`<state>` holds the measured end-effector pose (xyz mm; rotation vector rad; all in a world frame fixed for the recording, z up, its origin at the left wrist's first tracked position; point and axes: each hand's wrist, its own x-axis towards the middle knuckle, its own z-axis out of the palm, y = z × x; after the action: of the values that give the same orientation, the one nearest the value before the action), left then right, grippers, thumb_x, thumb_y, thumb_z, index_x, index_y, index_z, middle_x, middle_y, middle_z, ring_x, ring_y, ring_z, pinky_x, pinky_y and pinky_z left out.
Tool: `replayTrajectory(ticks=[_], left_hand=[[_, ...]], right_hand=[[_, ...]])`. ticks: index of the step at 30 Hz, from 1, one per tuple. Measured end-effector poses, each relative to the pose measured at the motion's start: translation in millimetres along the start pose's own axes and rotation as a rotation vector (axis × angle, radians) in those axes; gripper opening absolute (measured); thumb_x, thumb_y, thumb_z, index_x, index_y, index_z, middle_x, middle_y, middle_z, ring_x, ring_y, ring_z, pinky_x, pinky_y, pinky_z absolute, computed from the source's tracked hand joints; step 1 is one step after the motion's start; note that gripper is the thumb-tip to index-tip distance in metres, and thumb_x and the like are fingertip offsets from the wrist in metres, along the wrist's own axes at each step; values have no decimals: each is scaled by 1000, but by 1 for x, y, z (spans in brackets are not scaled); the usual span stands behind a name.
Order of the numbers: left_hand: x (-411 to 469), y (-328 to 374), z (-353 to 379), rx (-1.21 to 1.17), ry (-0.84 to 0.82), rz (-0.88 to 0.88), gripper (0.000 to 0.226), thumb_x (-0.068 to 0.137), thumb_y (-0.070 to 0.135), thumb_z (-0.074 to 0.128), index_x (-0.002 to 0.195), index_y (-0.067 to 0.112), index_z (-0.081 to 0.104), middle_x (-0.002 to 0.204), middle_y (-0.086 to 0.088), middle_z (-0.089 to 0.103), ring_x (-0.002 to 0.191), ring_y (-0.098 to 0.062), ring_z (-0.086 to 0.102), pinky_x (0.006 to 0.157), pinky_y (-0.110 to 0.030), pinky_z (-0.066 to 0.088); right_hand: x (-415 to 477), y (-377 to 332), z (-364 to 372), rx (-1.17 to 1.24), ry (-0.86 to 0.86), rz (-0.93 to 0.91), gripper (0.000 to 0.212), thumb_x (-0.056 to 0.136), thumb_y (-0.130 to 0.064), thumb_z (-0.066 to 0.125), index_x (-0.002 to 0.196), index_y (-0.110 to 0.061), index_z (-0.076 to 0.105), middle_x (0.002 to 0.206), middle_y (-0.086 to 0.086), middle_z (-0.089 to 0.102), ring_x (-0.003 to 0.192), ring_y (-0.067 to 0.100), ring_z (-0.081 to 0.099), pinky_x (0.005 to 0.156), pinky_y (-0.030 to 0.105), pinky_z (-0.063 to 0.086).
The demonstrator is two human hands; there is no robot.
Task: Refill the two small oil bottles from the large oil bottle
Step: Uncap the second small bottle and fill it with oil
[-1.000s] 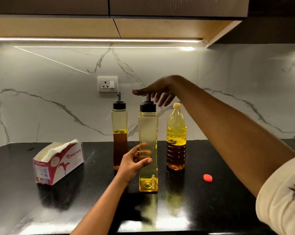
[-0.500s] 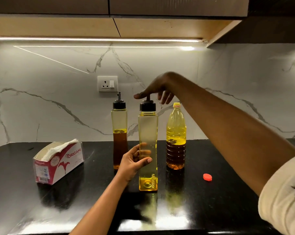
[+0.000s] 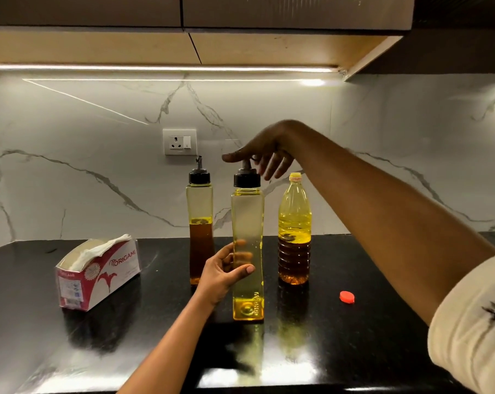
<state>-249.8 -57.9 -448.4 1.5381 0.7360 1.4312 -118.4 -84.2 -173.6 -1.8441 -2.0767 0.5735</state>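
Left grip (image 3: 223, 275) curled round the near bottle (image 3: 247, 220); right grip (image 3: 266, 150), fingers straight, touched its spout (image 3: 245, 166). Box (image 3: 98, 275) read "ORIGAMI".

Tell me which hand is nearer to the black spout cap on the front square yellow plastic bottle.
Right. The right hand touches the black spout cap from above with a finger; the left hand grips the square yellow plastic bottle well below the cap.

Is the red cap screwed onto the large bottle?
No, the red cap lies on the counter, right of the large bottle.
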Motion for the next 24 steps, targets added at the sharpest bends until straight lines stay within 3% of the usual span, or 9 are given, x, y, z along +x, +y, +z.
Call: replayTrajectory(ticks=[2, 4, 7, 9, 11, 12, 15, 19, 24], left_hand=[[0, 1, 0, 9, 1, 1, 54, 66, 11, 78, 117, 17, 60, 105, -13, 70, 94, -16, 70, 75, -20, 54], [-1, 1, 0, 7, 2, 2, 54, 66, 11, 77, 117, 16, 60, 105, -13, 70, 93, -15, 70, 75, -19, 54], [-1, 1, 1, 7, 2, 4, 57, 65, 12, 78, 119, 15, 59, 105, -13, 70, 94, -15, 70, 76, -20, 54], [-1, 1, 1, 9, 6, 6, 59, 64, 12, 78, 120, 14, 59, 104, -13, 70, 93, -15, 70, 75, -20, 54], [-1, 1, 0, 5, 0, 5, 57, 65, 11, 77, 119, 15, 59, 104, -13, 70, 92, -14, 70, 75, -20, 54], [0, 1, 0, 1, -3, 3, 56, 65, 10, 77, 118, 16, 59, 104, -13, 69, 91, -14, 70, 75, -20, 54], [0, 0, 0, -15, -3, -3, 51, 69, 2, 75, 116, 17, 60, 102, -11, 69, 90, -13, 70, 73, -19, 54], [0, -1, -1, -29, 0, -2, 51, 70, -1, 74, 117, 15, 59, 102, -12, 69, 91, -13, 70, 73, -19, 54], [1, -2, -1, -18, -9, 10, 63, 62, 13, 81, 121, 11, 59, 103, -13, 70, 91, -14, 70, 74, -19, 54]], right_hand=[[4, -5, 9, -88, 74, 2, 79, 77, -65, 59, 123, -1, 49, 109, 13, 58, 96, 21, 57, 69, 28, 48], [12, -7, 14, -160, 111, -20, 67, 82, -55, 62, 120, -2, 51, 99, 11, 59, 92, 19, 57, 71, 26, 49], [11, -8, 4, -136, -7, -23, 53, 84, -30, 70, 125, -3, 51, 125, 11, 58, 106, 21, 56, 90, 32, 50], [3, -7, -4, -82, -78, -46, 67, 81, -18, 72, 139, -11, 40, 146, 10, 41, 129, 26, 43, 105, 45, 40], [-2, -5, -8, 10, -82, -85, 92, 77, -25, 75, 150, -22, 20, 156, 10, 20, 140, 34, 24, 107, 57, 31], [-1, -4, -9, 39, -43, -83, 97, 74, -35, 76, 150, -21, 18, 156, 11, 18, 139, 38, 26, 104, 57, 35], [2, -8, 2, -1, 38, -4, 95, 71, -61, 68, 140, -4, 36, 137, 19, 47, 115, 33, 55, 88, 41, 51], [17, -16, 23, -189, 137, 9, 73, 75, -57, 68, 120, -1, 52, 92, 12, 63, 95, 24, 65, 93, 34, 50], [14, -15, 6, -152, -34, -16, 47, 80, -20, 74, 118, -1, 55, 125, 15, 57, 106, 28, 61, 89, 32, 53]])
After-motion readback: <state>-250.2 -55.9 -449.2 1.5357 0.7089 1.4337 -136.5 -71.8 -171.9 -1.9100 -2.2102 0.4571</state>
